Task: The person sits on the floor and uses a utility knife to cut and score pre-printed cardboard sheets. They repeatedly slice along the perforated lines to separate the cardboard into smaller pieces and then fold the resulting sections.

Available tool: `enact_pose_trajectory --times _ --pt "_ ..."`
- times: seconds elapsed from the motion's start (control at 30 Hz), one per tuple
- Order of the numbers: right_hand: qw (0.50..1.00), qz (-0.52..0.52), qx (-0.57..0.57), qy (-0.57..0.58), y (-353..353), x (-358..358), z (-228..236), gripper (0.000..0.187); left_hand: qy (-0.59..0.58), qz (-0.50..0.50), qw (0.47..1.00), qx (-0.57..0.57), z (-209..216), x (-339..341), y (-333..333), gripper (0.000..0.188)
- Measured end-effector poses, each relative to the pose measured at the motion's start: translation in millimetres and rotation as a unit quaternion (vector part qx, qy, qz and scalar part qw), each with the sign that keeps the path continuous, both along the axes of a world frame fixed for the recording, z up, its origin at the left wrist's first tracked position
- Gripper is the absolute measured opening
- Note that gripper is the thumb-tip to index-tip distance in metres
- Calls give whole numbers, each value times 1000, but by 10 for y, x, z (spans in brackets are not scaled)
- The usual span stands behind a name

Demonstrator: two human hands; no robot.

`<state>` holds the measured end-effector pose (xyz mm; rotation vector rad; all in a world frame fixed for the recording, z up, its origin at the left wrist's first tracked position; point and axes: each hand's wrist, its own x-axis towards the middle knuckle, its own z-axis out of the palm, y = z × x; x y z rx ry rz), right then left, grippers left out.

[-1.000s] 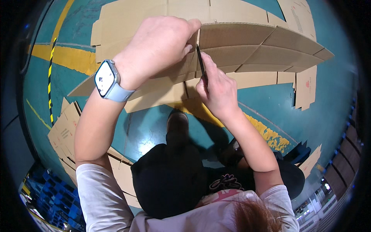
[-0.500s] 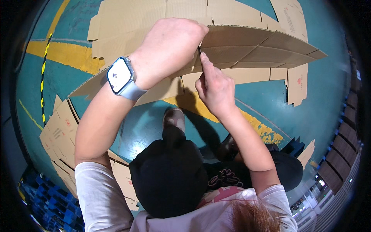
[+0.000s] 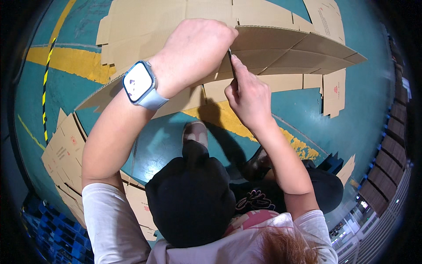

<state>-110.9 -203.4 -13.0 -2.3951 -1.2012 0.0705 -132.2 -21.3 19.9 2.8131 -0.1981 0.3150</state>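
My left hand [image 3: 200, 46], with a smartwatch [image 3: 139, 82] on its wrist, is closed over the upper edge of a raised cardboard sheet [image 3: 277, 50]. Its fingertips are hidden behind the fist. Just below and to the right, my right hand [image 3: 249, 94] grips a slim dark knife [image 3: 233, 68]. The index finger lies stretched along the knife, whose tip reaches up to the cardboard beside my left fist. The sheet stands tilted, bending away to both sides.
More flattened cardboard [image 3: 145, 22] lies beyond the sheet, and a further cardboard stack [image 3: 66, 149] is at the left. Blue pallets [image 3: 57, 233] stand at the lower left. My shoe [image 3: 195, 133] rests on the green floor [image 3: 154, 154] with yellow markings.
My right hand and the knife have shifted slightly down and to the right, so more of the knife shows. My left hand keeps its grip on the sheet.
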Motion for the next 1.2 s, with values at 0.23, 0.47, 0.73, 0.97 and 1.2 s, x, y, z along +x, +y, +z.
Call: enact_pose_trajectory --times 0.23,0.47,0.73,0.97,1.2 --pt "1000 9 6 -7 9 29 -37 54 20 1 1000 11 57 -40 -50 19" --pt "1000 -2 -19 7 -70 -96 -11 54 -1 -2 1000 -6 13 -59 -36 7" --pt "1000 -5 2 22 -130 -134 107 55 -7 -21 1000 -20 45 -64 -29 9" --pt "958 38 -259 114 -692 400 481 49 119 -82 989 -14 193 -42 77 17" --pt "960 33 -251 119 -1237 1167 795 46 217 -76 972 -38 422 1112 -337 63"
